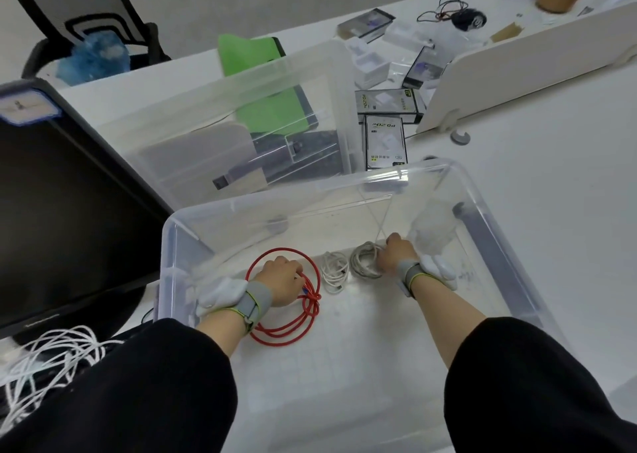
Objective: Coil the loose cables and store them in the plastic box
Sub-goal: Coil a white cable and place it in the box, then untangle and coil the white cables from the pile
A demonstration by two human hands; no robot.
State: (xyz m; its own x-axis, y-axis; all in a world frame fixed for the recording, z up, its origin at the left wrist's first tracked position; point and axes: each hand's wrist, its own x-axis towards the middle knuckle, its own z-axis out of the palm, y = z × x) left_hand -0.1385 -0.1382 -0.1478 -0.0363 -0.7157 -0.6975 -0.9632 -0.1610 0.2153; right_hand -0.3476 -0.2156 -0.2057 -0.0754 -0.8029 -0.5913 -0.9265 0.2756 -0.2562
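Both my hands reach down into a clear plastic box [499, 218] on the white desk. My left hand [281, 278] rests on a coiled red cable [293, 328] on the box floor, fingers closed on its strands. My right hand [394, 254] grips a coiled grey cable [362, 263] further right. Between them lies a small white coiled cable [333, 273], touched by neither hand. A tangle of loose white cables [48, 359] sits outside the box at the lower left.
A second clear box [206, 114] holding a green item stands behind. A black monitor [62, 211] is at the left. Charger packages [386, 142] and a white divider [534, 63] lie at the back right, with a black cable [448, 11] beyond.
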